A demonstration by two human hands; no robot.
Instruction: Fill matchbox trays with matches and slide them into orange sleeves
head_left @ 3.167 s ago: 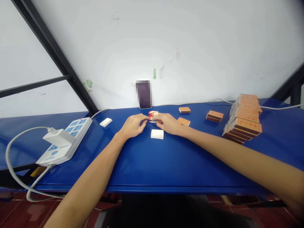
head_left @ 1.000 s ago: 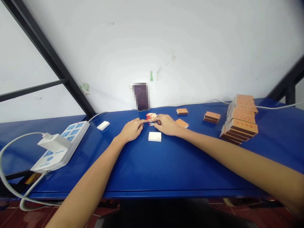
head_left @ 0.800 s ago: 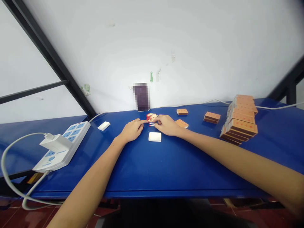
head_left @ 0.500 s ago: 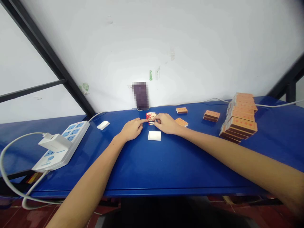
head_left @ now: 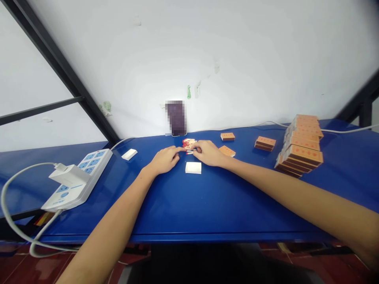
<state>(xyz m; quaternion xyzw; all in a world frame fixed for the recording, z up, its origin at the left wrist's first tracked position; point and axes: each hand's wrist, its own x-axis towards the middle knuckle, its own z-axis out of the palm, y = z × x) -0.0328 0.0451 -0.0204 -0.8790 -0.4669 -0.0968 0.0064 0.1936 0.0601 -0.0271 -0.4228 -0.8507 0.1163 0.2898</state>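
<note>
Blue table (head_left: pixel 207 213) carries the matches (head_left: pixel 188 144), a small pile near its back edge, btwn both hands. L hand (head_left: pixel 164 160) has index finger stretched to the red heads, thumb apart; R hand (head_left: pixel 209 153) is bent w/ fingertips at the pale ends. Whether either one pinches a match, I cannot tell. White tray (head_left: pixel 193 168) lies just in front; from it a wide stretch of surface goes to the front edge. Matchbox stack (head_left: pixel 302 148) stands well apart, on R side.
</note>
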